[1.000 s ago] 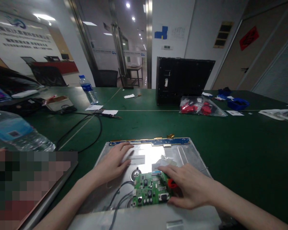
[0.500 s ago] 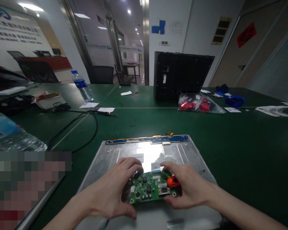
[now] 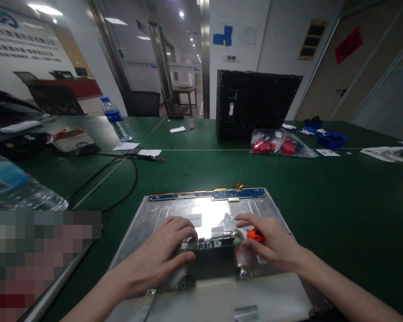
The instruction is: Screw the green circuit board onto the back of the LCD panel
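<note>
A green circuit board (image 3: 216,243) is tilted up on its edge above the back of a flat display panel (image 3: 134,243), so its edge and connectors face me. My left hand (image 3: 161,257) grips the board's left end between thumb and fingers. At the right end, my right hand (image 3: 277,241) holds the board between thumb and fingertips. An orange piece (image 3: 255,235) sits within the right hand; its kind is mostly hidden. Along the panel's far edge runs a narrow blue circuit strip (image 3: 188,196). Round metal standoffs (image 3: 243,272) show below the board.
Beyond the panel stands a black monitor housing (image 3: 255,105), with a plastic bag of red parts (image 3: 282,144) before it. On the left are a water bottle (image 3: 116,118), a soldering iron (image 3: 151,157) with its cable, and a larger bottle (image 3: 16,185). Blue trays (image 3: 332,140) lie far right.
The circuit board has gone from lying face up to tilted on edge, its component face turned from view. My right hand has shifted slightly right and away from me, uncovering the standoffs.
</note>
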`<action>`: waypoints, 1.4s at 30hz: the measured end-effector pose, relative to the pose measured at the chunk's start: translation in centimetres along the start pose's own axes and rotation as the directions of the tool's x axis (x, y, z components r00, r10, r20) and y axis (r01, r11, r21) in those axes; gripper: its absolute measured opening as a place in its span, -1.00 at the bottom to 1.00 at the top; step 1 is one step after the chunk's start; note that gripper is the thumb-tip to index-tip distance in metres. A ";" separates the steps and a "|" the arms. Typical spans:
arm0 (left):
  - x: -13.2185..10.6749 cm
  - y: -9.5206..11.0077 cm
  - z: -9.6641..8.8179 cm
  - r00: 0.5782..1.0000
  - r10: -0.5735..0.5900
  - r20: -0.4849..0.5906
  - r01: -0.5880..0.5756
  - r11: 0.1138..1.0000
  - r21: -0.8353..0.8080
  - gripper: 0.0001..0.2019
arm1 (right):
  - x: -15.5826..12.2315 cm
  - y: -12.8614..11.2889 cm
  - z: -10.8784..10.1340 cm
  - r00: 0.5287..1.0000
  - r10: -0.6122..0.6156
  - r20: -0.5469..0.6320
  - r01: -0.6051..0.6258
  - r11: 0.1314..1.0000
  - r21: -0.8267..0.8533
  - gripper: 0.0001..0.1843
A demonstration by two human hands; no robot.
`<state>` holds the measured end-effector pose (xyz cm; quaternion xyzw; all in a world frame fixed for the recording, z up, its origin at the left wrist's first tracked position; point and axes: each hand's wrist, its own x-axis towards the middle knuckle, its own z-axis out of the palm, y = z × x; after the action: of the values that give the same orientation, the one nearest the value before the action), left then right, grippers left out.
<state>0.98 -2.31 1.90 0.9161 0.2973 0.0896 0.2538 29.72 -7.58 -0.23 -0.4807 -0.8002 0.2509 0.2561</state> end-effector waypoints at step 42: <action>-0.6 -4.2 -2.1 0.985 -0.163 -0.054 0.160 0.985 -0.056 -0.79 | 1.1 0.7 -1.1 0.974 0.172 0.147 -0.108 0.925 -0.365 -0.89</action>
<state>-2.29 1.07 1.52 0.8790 0.3757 0.1032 0.2750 30.45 -6.14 0.27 -0.5510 -0.8152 0.1619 0.0746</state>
